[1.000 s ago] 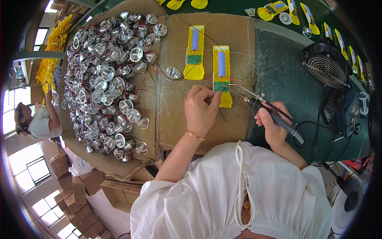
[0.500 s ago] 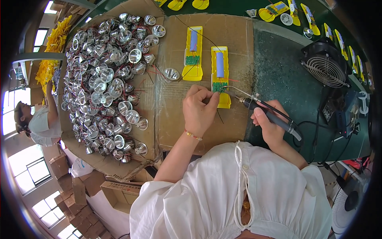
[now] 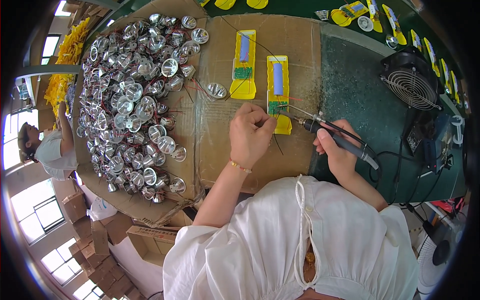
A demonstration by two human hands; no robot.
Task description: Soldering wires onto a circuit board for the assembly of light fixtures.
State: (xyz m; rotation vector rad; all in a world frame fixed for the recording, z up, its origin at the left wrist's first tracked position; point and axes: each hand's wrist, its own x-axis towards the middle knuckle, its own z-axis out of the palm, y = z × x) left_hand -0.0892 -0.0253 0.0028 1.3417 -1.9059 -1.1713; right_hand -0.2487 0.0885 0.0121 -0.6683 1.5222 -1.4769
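My right hand (image 3: 336, 156) grips a soldering iron (image 3: 346, 145) with a dark handle and a thin curved metal tube alongside its tip. The tip meets or nearly meets the small green circuit board (image 3: 274, 107) in a yellow plastic housing (image 3: 283, 126). A purple battery cell (image 3: 278, 82) lies in the same housing, above the board. Beside the board my left hand (image 3: 250, 132) is closed in a pinch on a thin dark wire, whose loose end shows below the fingers. A second yellow housing (image 3: 244, 91), with its own cell and board, lies farther left.
Silver reflector cups (image 3: 134, 92) with wires heap up on the left, and a single cup (image 3: 216, 90) lies apart. Brown cardboard (image 3: 220, 165) covers the work area. A black fan (image 3: 410, 80) stands right; more yellow housings (image 3: 394, 24) line the back. Another person (image 3: 50, 145) is far left.
The view has shifted slightly, so the housings sit a little higher and farther right. My left hand keeps its pinch, and the iron stays at the board.
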